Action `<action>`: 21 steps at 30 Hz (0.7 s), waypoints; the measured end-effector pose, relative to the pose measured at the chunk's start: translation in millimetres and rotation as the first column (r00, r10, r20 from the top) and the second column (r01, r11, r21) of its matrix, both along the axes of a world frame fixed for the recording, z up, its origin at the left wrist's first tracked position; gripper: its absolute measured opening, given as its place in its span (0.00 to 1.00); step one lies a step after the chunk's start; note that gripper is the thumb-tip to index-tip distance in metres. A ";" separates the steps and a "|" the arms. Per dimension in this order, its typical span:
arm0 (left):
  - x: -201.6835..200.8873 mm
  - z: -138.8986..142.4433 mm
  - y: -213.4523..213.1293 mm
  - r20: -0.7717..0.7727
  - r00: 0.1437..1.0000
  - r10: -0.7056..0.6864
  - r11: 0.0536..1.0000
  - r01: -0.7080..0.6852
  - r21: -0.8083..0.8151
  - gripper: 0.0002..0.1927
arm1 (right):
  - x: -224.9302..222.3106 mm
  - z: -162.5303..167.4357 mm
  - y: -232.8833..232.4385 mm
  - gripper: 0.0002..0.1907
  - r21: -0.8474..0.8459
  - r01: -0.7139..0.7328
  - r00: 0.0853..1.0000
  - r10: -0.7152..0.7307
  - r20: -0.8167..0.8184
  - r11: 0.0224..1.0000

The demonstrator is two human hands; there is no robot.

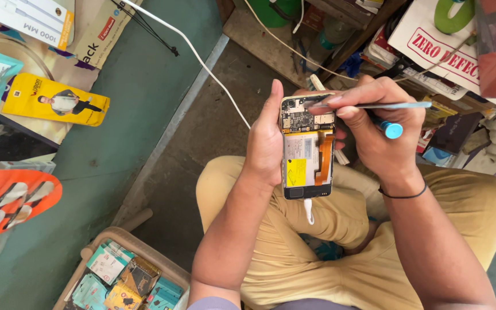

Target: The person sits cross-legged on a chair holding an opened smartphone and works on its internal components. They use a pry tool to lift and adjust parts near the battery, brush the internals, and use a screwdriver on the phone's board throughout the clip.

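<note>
Cardboard box (123, 236) of small packets (108, 262)

Khaki trousers (317, 252), thin black band (403, 194) on rt wrist, grey sleeve edges.

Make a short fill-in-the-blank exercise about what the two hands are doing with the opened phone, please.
1. The left hand holds an opened phone with its ____ cover removed.
2. The right hand holds tweezers and a screwdriver with a ____ handle.
3. A ____ charging cable is plugged into the phone's bottom end.
4. The flat ribbon cable inside the phone is ____.

Missing words: back; blue; white; orange
</note>
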State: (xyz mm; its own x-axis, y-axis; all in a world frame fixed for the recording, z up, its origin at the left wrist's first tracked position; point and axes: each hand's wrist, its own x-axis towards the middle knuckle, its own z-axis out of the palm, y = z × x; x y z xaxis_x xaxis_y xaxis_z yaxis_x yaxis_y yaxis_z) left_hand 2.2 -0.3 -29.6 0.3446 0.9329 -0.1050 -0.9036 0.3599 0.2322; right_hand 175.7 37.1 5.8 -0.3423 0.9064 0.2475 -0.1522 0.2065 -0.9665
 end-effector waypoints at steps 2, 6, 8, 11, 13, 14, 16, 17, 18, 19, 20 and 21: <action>-0.4 0.7 0.6 0.011 1.000 0.000 1.000 0.000 0.010 0.42 | 1.6 -2.6 0.9 0.04 0.078 0.017 0.999 -0.019 0.034 0.997; 0.1 1.2 0.8 0.024 1.000 0.007 1.000 -0.007 -0.004 0.40 | 3.8 -8.9 1.8 0.05 0.093 0.033 0.999 -0.036 0.038 0.995; 0.2 1.0 0.0 0.008 1.000 0.013 1.000 -0.013 0.004 0.41 | 4.1 -9.6 1.9 0.05 0.091 0.035 0.998 -0.039 0.043 0.995; 0.9 -0.2 0.0 0.000 1.000 0.014 1.000 -0.014 0.000 0.41 | 2.3 -3.7 0.8 0.05 0.063 0.030 0.999 -0.030 0.012 0.998; 1.4 -1.6 0.2 -0.002 1.000 0.016 1.000 -0.016 0.000 0.41 | -0.5 4.9 0.0 0.04 0.012 0.021 1.000 -0.021 -0.010 1.000; 1.8 -2.6 0.6 -0.005 1.000 0.017 1.000 -0.017 0.004 0.41 | -2.1 10.2 -0.3 0.03 -0.024 0.016 1.000 -0.016 -0.015 1.000; 2.7 -4.5 0.5 -0.013 1.000 0.026 1.000 -0.026 0.000 0.40 | -6.3 20.7 0.3 0.03 -0.085 0.019 1.000 -0.018 0.008 0.996; 3.1 -5.4 0.4 -0.019 0.999 0.034 0.999 -0.034 -0.008 0.40 | -8.7 25.3 2.8 0.03 -0.110 0.028 0.999 -0.024 0.037 0.994; 3.9 -6.3 0.3 -0.025 0.999 0.041 0.999 -0.042 -0.016 0.39 | -10.9 29.2 5.3 0.03 -0.134 0.036 0.997 -0.028 0.065 0.990; 4.2 -7.0 0.0 -0.024 0.999 0.038 0.999 -0.038 -0.004 0.40 | -12.9 32.2 7.5 0.02 -0.016 0.005 0.995 -0.004 0.102 1.000; 4.3 -7.5 -0.3 -0.024 0.999 0.035 0.999 -0.034 0.010 0.41 | -14.4 34.3 9.8 0.02 0.102 -0.031 0.990 0.016 0.142 0.994; 4.3 -7.9 -0.6 -0.023 0.999 0.032 0.999 -0.031 0.022 0.42 | -15.6 35.2 10.8 0.02 0.216 -0.071 0.983 0.031 0.183 0.974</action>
State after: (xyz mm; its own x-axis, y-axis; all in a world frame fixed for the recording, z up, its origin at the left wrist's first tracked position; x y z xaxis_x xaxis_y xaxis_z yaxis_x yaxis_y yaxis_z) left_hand 6.5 -1.0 -37.5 0.3126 0.9454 -0.0920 -0.9087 0.3259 0.2609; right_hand 160.1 47.9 41.0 -0.4433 0.8162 0.3706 0.0019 0.4143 -0.9101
